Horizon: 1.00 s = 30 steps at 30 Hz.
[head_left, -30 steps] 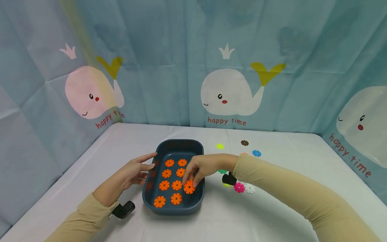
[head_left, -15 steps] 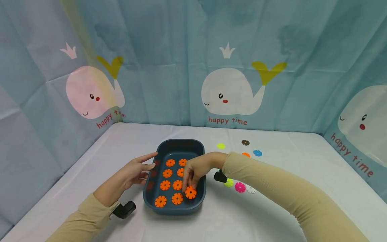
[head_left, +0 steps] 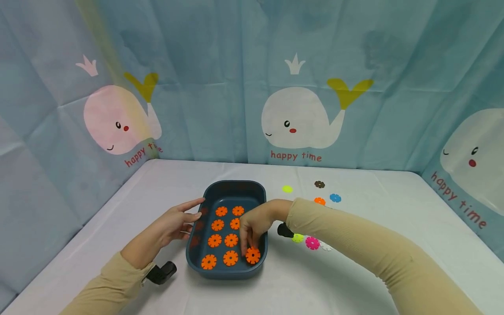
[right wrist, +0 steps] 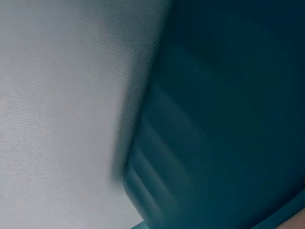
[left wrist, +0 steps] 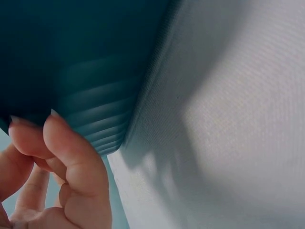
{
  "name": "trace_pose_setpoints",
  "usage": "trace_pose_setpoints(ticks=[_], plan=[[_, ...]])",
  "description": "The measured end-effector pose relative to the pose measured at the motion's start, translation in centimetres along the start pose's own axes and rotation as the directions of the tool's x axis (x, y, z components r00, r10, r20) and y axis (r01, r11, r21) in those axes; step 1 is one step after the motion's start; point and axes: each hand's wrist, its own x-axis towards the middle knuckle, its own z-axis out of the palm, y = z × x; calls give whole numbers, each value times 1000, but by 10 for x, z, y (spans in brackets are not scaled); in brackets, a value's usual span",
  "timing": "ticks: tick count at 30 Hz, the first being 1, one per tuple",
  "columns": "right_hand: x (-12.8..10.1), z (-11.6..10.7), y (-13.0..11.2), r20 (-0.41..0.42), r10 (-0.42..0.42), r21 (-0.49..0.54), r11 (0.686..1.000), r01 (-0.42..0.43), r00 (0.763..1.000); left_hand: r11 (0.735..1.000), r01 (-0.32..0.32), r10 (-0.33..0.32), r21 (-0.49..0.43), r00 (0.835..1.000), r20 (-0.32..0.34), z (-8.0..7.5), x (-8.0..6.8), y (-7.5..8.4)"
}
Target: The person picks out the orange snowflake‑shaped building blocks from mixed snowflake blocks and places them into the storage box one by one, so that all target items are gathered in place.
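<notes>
A dark blue rectangular bin [head_left: 236,274] stands on the white-covered table. My left hand [head_left: 175,225] is at the bin's left side, its index fingertip and thumb right at the rim. In the left wrist view, that hand's fingertips [left wrist: 52,117] rest against the outer wall. My right hand [head_left: 255,223] reaches down inside the bin and pinches an orange notched plastic disc [head_left: 253,255] low in the front right corner. Beside it, several like orange discs [head_left: 230,258] lie on the bin floor in two columns. The right wrist view shows mostly the bin's outer wall [right wrist: 214,119].
Right of the bin lie loose discs of other colours: pink [head_left: 313,243], blue [head_left: 335,198], brown [head_left: 320,184], yellow [head_left: 287,189] and one more orange disc [head_left: 320,201]. The right sleeve [head_left: 346,232] covers part of that group. A whale-print curtain [head_left: 220,118] hangs behind the table.
My right hand has lowered the orange disc toward the front right corner of the bin floor, moving slightly nearer and to the right. The left hand stays at the rim.
</notes>
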Motion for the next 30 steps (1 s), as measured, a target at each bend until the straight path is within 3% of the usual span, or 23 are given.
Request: trace_pose_setpoints(ticks=[6, 18, 22, 30], plan=[[0, 3, 0, -16, -26, -22, 999, 26, 1000, 1000, 4, -4, 6, 1000, -8, -1, -1, 1], [-8, -2, 7, -157, -96, 106, 988, 114, 983, 1000, 3, -3, 7, 1000, -7, 1, 0, 3], [-10, -3, 10, -257, -124, 155, 974, 168, 958, 1000, 7, -7, 0, 1000, -10, 2, 0, 3], [-20, 5, 12, -435, -158, 245, 926, 286, 886, 1000, 0, 0, -6, 1000, -7, 2, -1, 2]])
